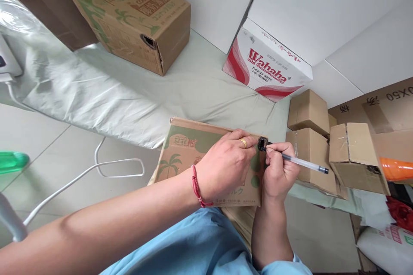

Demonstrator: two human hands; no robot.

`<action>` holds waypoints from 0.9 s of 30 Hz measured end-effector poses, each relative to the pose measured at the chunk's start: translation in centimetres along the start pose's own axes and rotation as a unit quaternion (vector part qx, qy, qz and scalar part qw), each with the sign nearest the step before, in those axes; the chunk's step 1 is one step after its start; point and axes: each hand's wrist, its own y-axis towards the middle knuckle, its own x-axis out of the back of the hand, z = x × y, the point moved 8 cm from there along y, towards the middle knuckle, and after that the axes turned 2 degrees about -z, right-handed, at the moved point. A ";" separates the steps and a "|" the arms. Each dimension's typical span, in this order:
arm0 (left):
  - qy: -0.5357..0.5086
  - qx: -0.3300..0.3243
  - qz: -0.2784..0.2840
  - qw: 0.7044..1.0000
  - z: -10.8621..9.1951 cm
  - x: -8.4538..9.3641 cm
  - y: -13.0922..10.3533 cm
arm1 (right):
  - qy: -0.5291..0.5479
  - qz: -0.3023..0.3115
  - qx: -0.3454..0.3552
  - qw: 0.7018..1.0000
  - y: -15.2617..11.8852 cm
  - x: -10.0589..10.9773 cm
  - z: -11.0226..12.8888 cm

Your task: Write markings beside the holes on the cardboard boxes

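Note:
A brown cardboard box point(183, 161) printed with a green palm tree sits tilted in front of my body. My left hand point(226, 163), with a gold ring and a red cord bracelet, lies over its face, fingers stretched toward the right edge. Near the box's upper right corner is a dark, black-edged hole point(262, 143). My right hand point(279, 167) is closed around a clear-barrelled pen point(305, 162). The pen's front end is at the hole, while its black end points right. Whether the tip touches the cardboard I cannot tell.
A similar coconut box point(138, 17) with a dark-edged hole stands at the back left on a pale green cloth point(129, 94). A white and red Wahaha box point(267, 62) leans by the wall. Several plain cartons point(309, 111) stand at right. A white tubular frame point(119, 161) is at left.

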 end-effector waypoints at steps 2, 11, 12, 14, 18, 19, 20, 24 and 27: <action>-0.008 0.003 -0.006 1.000 0.0 0.1 0.0 | 0.004 -0.005 0.005 1.000 0.0 0.1 0.0; -0.020 0.005 -0.019 1.000 0.4 0.2 -0.1 | -0.009 -0.024 0.008 1.000 -0.1 0.5 -0.3; -0.018 0.002 -0.022 1.000 0.4 0.3 -0.1 | -0.005 -0.027 0.007 1.000 -0.1 0.6 -0.3; -0.016 -0.001 -0.026 1.000 0.3 0.4 -0.1 | 0.000 -0.035 0.005 0.999 -0.2 0.7 -0.3; -0.011 -0.007 -0.033 0.999 0.1 0.5 -0.1 | -0.003 -0.043 0.004 0.999 -0.1 0.8 -0.4; -0.010 -0.007 -0.034 0.999 0.0 0.6 -0.1 | -0.003 -0.045 0.004 0.999 -0.1 0.9 -0.5; -0.009 -0.008 -0.036 0.999 0.0 0.7 -0.1 | -0.003 -0.047 0.004 0.999 -0.1 1.0 -0.5; -0.008 -0.010 -0.042 0.999 -0.1 0.8 0.0 | -0.014 -0.054 -0.003 0.998 -0.2 1.3 -0.7; -0.007 -0.011 -0.043 0.999 -0.1 0.9 0.0 | -0.023 -0.059 0.000 0.998 -0.3 1.4 -0.5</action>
